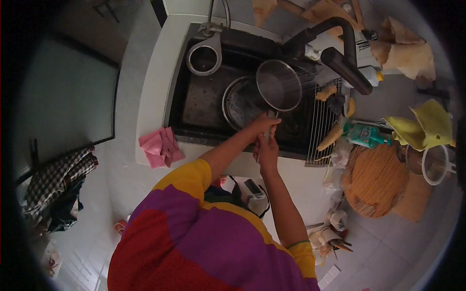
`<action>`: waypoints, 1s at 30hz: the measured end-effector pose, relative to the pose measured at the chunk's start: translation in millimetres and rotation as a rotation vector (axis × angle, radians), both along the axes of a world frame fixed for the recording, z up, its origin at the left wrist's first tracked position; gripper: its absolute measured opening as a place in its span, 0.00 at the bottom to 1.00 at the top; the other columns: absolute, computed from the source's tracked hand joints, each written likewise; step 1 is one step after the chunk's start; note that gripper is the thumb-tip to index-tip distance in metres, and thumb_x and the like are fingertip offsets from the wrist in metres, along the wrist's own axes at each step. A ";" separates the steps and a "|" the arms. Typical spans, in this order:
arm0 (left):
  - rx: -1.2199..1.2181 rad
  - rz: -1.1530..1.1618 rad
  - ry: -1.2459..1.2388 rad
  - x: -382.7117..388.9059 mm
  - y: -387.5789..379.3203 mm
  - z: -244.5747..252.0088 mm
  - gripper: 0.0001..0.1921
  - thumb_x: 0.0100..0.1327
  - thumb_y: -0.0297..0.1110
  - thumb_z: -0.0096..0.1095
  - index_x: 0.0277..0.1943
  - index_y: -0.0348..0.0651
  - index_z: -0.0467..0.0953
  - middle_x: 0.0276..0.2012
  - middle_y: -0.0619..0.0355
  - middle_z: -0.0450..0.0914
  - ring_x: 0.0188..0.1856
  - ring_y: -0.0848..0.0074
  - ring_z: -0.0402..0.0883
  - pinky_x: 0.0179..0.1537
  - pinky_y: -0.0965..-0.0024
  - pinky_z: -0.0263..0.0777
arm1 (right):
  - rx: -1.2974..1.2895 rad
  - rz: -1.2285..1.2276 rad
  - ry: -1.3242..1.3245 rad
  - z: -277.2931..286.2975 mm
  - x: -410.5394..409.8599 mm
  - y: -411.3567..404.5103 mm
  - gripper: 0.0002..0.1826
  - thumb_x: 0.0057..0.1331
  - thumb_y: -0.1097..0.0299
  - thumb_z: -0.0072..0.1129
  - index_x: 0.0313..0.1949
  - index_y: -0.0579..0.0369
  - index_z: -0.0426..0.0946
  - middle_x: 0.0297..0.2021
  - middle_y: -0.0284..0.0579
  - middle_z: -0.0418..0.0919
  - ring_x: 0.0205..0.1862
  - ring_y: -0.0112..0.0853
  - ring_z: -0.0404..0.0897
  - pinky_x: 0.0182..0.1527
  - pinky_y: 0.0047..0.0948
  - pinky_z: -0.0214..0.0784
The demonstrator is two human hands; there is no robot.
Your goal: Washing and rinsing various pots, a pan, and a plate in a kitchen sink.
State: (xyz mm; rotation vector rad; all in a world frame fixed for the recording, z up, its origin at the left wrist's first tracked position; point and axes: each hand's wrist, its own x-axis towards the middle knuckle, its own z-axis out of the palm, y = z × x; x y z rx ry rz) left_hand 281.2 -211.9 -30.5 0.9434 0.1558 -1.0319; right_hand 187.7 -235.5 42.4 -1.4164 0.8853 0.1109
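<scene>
My left hand point(265, 123) and my right hand point(267, 149) both grip the handle of a round pan-like vessel point(279, 85), the left one nearer its bowl. The vessel is tilted over the dark sink point(204, 94), under a spray of water from the black faucet point(346, 69). Below and to its left, a round metal lid or pan point(242, 103) lies in the sink, wet with drops. I cannot tell whether the held vessel is a saucepan or a fine strainer.
A ring-shaped fitting point(204, 56) hangs over the sink's back left. A pink cloth point(161, 147) lies on the front left counter edge. Right of the sink are a wire rack point(320, 127), a green pump bottle point(364, 135), a round woven board point(376, 180) and yellow-green cloths point(431, 122).
</scene>
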 end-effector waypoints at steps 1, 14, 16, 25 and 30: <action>0.002 -0.003 0.001 0.3 -0.5 -2.5 0.14 0.54 0.36 0.61 0.23 0.38 0.66 0.14 0.57 0.70 0.15 0.73 0.71 0.17 0.68 0.65 | 0.001 -0.015 0.004 -0.2 1.4 0.5 0.14 0.61 0.59 0.52 0.29 0.57 0.67 0.14 0.35 0.66 0.13 0.21 0.65 0.15 0.21 0.55; -0.061 -0.054 0.009 9.6 6.8 -4.2 0.15 0.55 0.40 0.61 0.20 0.41 0.67 0.13 0.59 0.68 0.14 0.74 0.68 0.18 0.71 0.62 | -0.034 -0.026 -0.015 -17.4 10.2 2.5 0.14 0.62 0.58 0.51 0.39 0.56 0.68 0.15 0.32 0.66 0.14 0.19 0.64 0.15 0.20 0.55; 0.007 -0.043 0.002 8.2 4.8 -4.2 0.15 0.55 0.40 0.61 0.21 0.41 0.67 0.14 0.59 0.69 0.14 0.74 0.68 0.18 0.71 0.62 | -0.034 -0.032 -0.005 -17.1 10.4 4.3 0.14 0.62 0.58 0.51 0.39 0.56 0.69 0.16 0.33 0.67 0.15 0.19 0.64 0.15 0.20 0.56; -0.019 -0.108 0.030 19.2 10.2 -9.4 0.17 0.52 0.43 0.64 0.24 0.39 0.67 0.17 0.57 0.70 0.19 0.70 0.72 0.20 0.68 0.66 | -0.051 -0.011 0.060 -7.2 18.3 2.9 0.18 0.59 0.57 0.55 0.40 0.58 0.69 0.19 0.35 0.69 0.17 0.21 0.67 0.18 0.22 0.60; -0.099 0.015 0.095 14.6 11.3 -3.9 0.19 0.54 0.49 0.63 0.29 0.40 0.69 0.22 0.55 0.73 0.25 0.69 0.75 0.25 0.69 0.69 | -0.004 -0.008 -0.016 -14.7 18.4 -1.5 0.19 0.57 0.61 0.57 0.43 0.58 0.66 0.21 0.35 0.69 0.19 0.22 0.69 0.20 0.22 0.61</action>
